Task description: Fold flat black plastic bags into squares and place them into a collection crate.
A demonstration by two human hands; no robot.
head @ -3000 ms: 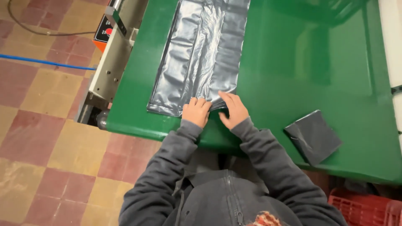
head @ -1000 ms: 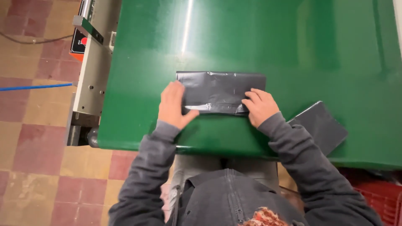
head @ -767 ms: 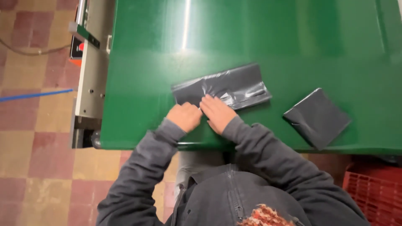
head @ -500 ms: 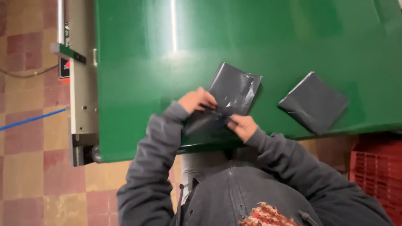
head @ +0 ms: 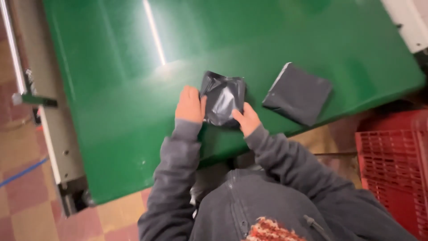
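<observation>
A folded dark grey plastic bag [head: 224, 98] is held just above the green table [head: 133, 67]. My left hand [head: 190, 105] grips its left edge, fingers closed on the plastic. My right hand [head: 246, 119] holds its lower right corner from below. A second dark grey bag, folded into a flat square [head: 298, 93], lies on the table to the right, apart from both hands. My grey sleeves fill the lower middle of the view.
A red plastic crate [head: 394, 165] stands on the floor at the lower right. A metal rail with a bracket [head: 31, 98] runs along the table's left side. Checkered floor tiles [head: 22, 187] show on the left. A white frame piece [head: 408, 20] sits at top right.
The long grey bag that lay flat on the table has been folded down into a small square. Both hands now hold it lifted off the table. The view has swung to the left.
</observation>
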